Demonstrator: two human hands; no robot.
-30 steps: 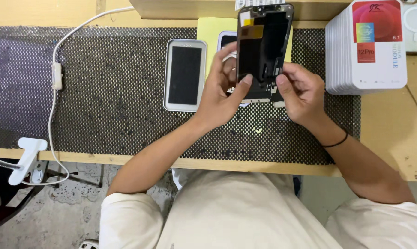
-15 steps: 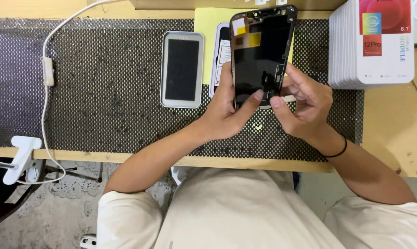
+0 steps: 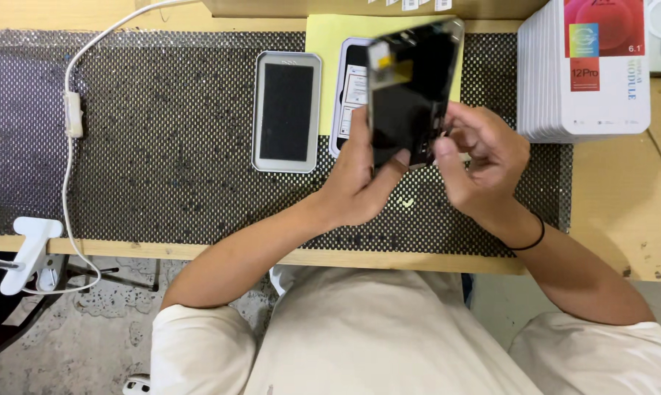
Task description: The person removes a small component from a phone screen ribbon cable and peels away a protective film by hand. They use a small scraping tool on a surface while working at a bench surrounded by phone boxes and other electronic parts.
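The screen panel (image 3: 411, 91) is getting held up off the surface between both hands, tilted now and blurry, where a moment back it was standing straighter and facing the camera more squarely, so it's being turned over in the grip. The left hand (image 3: 363, 179) is wrapping around its lower left edge, thumb pressing on the bottom corner. The right hand (image 3: 484, 157) is pinching the lower right edge, fingers curled in tight.

Just behind the hands a white tray (image 3: 351, 91) is lying on a yellow sheet (image 3: 330, 36). Left of the left hand, a white-framed phone (image 3: 286, 111) is sitting face up on the black mesh mat (image 3: 162, 146). Right of the right hand, a stack of white boxes (image 3: 586, 69) is standing on the wooden surface (image 3: 623, 212). Far left, a white cable (image 3: 70, 146) is running across the mat down to a white clip (image 3: 27, 252) at the edge. Rough concrete floor (image 3: 111, 322) is showing below.
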